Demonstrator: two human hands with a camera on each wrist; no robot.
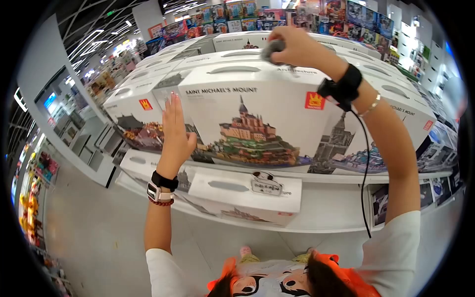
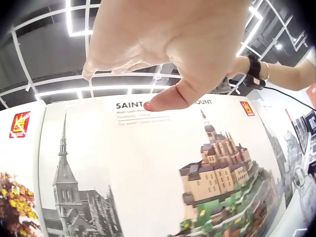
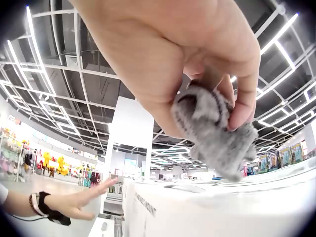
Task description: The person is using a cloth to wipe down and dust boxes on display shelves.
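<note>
My right hand (image 1: pixel 303 48) grips a small grey plush toy (image 3: pixel 215 133) just above the top of a large white building-set box (image 1: pixel 205 111). In the right wrist view, the fingers and thumb are closed around the toy's upper part, which they partly hide. My left hand (image 1: pixel 174 131), fingers straight and pointing up, is at the left part of the box's front. The box bears the words "Saint Michael's Mount" and a picture of a castle on a hill. Its handle (image 1: pixel 234 70) lies on top.
More white boxes (image 1: pixel 133 101) stand beside and behind it. Below, a similar box (image 1: pixel 217 198) sits on a white ledge (image 1: pixel 326 210), with a clear tag-like item (image 1: pixel 266 186) on top. Shelves of colourful toy packs (image 1: pixel 242 15) line the back.
</note>
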